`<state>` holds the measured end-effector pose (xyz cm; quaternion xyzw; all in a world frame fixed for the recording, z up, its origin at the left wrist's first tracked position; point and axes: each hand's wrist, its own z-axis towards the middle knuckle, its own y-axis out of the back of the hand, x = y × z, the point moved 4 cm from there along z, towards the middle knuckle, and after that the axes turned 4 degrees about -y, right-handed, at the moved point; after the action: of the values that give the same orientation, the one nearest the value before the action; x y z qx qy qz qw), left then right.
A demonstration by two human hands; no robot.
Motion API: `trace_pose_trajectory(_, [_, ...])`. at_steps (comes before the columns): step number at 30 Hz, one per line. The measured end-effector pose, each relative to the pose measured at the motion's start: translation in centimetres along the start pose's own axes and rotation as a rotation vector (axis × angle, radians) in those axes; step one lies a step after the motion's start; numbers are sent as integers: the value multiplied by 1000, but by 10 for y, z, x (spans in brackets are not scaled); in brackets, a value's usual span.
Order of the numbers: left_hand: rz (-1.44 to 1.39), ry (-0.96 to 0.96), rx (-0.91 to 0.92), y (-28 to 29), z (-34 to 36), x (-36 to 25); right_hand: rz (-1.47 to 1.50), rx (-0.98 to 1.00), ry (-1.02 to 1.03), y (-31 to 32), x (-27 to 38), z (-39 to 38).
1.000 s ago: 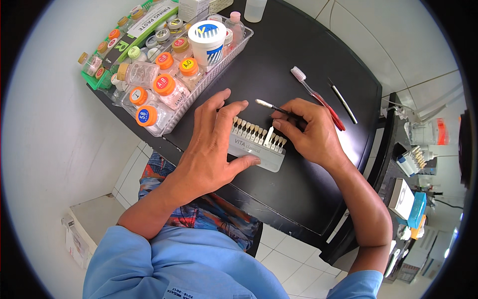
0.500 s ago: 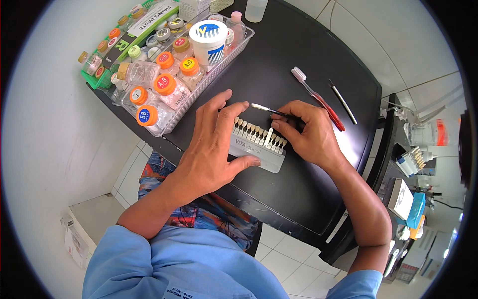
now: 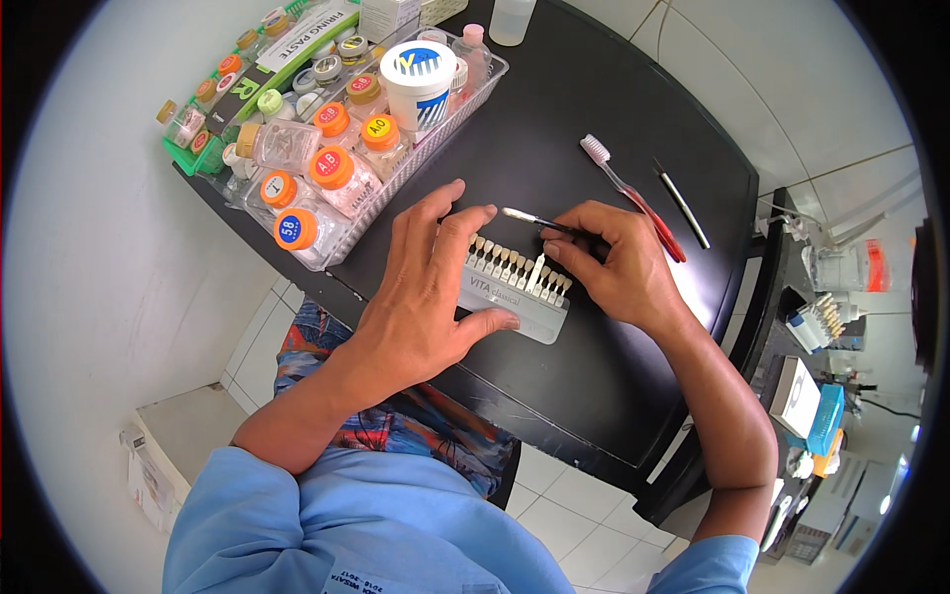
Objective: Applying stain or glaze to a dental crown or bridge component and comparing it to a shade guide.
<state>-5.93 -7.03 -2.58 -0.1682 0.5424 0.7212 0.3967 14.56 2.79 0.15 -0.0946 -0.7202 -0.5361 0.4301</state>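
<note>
A grey tooth shade guide [image 3: 515, 302] lies on the black table, with a row of tooth-coloured tabs along its far edge. My left hand [image 3: 406, 287] spans its left end, fingers spread, the thumb resting at its near edge and the index fingertip beyond the tabs. Between thumb and fingers, my right hand [image 3: 618, 257] grips a slim black-handled brush [image 3: 529, 218] whose white tip points left. One white tab [image 3: 536, 272] stands higher than its row, its top close to my right thumb tip; whether they touch I cannot tell.
A clear plastic basket [image 3: 416, 158] full of lidded jars stands at the back left, beside a green basket [image 3: 183, 156]. A red toothbrush [image 3: 633, 193] and a thin pointed tool [image 3: 683, 203] lie to the right. At the back is a translucent cup [image 3: 510, 22].
Hardly anything differs. The view has shifted very slightly, and both hands, the brush and the shade guide keep their places relative to each other.
</note>
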Motion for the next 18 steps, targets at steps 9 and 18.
trace_pose_trajectory(9, [-23, 4, 19, 0, 0, 2, 81, -19, -86, -1, 1, -2])
trace_pose_trajectory(18, [58, -3, -42, 10, -3, -3, 98, -44, -129, -2, -1, -2])
